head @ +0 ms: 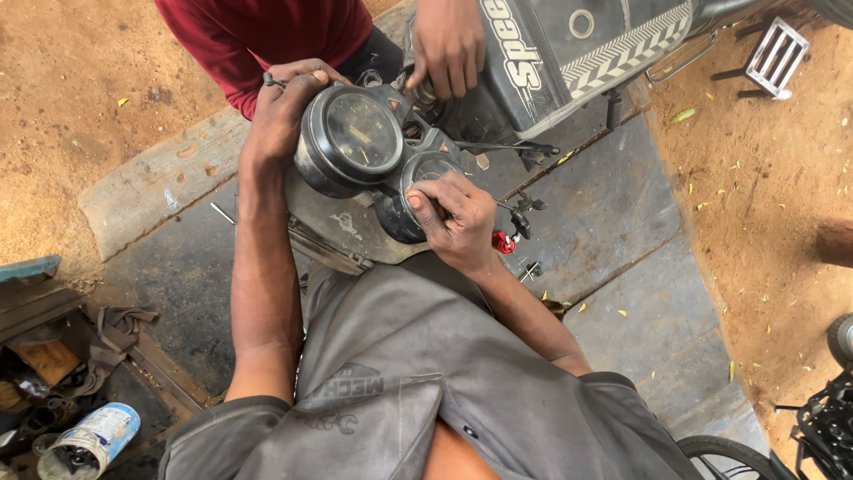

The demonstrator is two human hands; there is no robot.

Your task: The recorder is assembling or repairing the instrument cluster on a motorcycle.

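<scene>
A black motorcycle instrument cluster with two round gauges (351, 138) is held up over the bike's front. My left hand (283, 111) grips the far side of the larger gauge. My right hand (453, 218) clasps the smaller gauge (425, 169) from the near side. A person in a red shirt (267, 40) stands opposite, one hand (449, 44) on the parts just behind the cluster, the other hand's fingers next to my left hand. The black fuel tank (577, 40) lies beyond.
A red-capped lever end (504, 242) and a black brake lever (506, 148) stick out to the right. Concrete slabs (622, 204) sit amid sandy ground. A can (93, 440) and tool clutter lie lower left. Another wheel (724, 458) is at lower right.
</scene>
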